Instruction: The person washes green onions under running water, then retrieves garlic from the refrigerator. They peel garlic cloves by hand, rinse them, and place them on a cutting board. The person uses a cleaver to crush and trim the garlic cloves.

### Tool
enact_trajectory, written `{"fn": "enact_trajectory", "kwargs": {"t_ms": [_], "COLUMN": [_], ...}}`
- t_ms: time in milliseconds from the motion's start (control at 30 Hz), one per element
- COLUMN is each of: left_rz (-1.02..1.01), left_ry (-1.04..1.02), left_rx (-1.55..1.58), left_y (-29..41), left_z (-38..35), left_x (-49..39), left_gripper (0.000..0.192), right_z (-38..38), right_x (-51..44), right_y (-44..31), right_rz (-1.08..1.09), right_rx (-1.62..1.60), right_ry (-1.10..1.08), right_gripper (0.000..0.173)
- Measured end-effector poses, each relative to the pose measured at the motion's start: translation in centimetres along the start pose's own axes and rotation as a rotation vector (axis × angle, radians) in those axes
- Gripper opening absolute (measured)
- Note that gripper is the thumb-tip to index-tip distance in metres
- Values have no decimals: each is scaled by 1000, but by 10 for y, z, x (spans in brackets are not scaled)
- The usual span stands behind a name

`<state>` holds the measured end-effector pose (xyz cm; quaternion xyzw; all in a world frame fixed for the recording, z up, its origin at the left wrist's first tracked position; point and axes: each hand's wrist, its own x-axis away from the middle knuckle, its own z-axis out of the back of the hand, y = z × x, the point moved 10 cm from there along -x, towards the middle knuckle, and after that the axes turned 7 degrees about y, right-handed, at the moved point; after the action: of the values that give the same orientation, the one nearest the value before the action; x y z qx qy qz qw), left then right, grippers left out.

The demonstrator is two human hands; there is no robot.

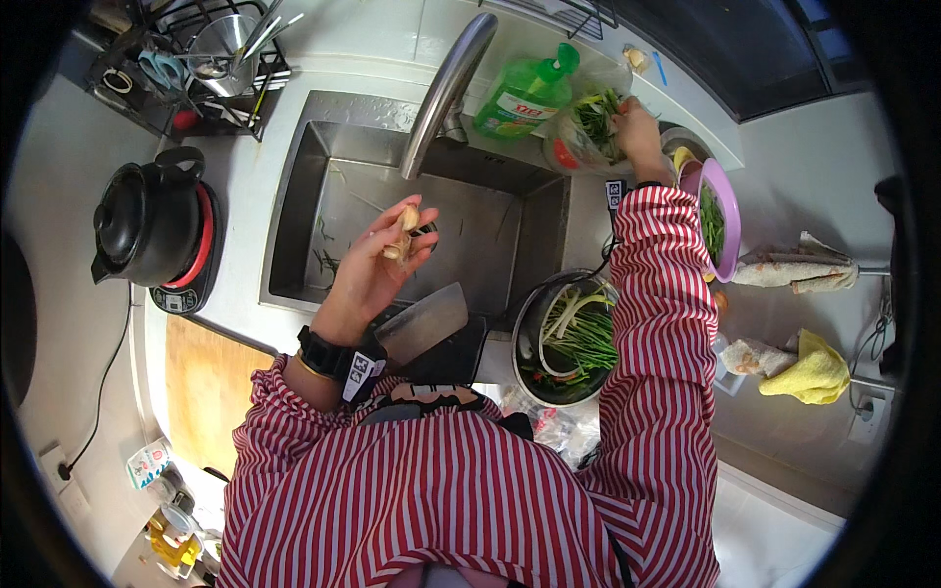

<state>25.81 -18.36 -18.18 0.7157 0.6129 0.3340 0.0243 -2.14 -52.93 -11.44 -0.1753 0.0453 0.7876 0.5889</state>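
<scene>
Several garlic cloves (403,228) lie in my left hand (371,264), its fingers curled beneath them above the stainless steel sink (441,191). Bits of green leaf are scattered on the sink floor. My right hand (638,136) reaches into a clear plastic bag (566,132) behind the sink's right end. Green vegetable scraps (599,121) fill the bag, and my fingers touch them; whether they grip any is hidden. A cleaver (423,323) rests at the sink's front edge, just below my left wrist.
Right of the sink stands a pot (523,360) holding scallions (588,338). A pink basin (728,213) with chopped greens is beside my right sleeve. The faucet (448,95) arches over the sink near a green soap bottle (526,95). At left are a black kettle (147,213) and a cutting board (206,382).
</scene>
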Motion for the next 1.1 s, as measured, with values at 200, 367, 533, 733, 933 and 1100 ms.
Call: {"fn": "enact_trajectory", "kwargs": {"t_ms": [200,367,533,733,933,1100], "left_rz": [12,76,140,59,-34,-91], "left_ry": [-98,-149,-277,-188,-239,-227], "left_rx": [88,203,367,265,217,169], "left_y": [2,-1,2,5,12,16], "left_z": [-10,-13,-25,-16,-19,-19], "left_x": [0,0,8,6,10,11], "left_gripper": [48,51,54,54,56,56], "right_z": [21,6,19,-9,11,22], "right_x": [6,0,6,0,6,6], "right_y": [-31,-5,-24,-11,-26,-49], "right_rz": [345,11,240,139,35,297], "right_rx": [269,207,425,334,266,250], "right_ry": [123,-37,108,-140,-140,4], "right_gripper": [27,26,22,20,23,33]}}
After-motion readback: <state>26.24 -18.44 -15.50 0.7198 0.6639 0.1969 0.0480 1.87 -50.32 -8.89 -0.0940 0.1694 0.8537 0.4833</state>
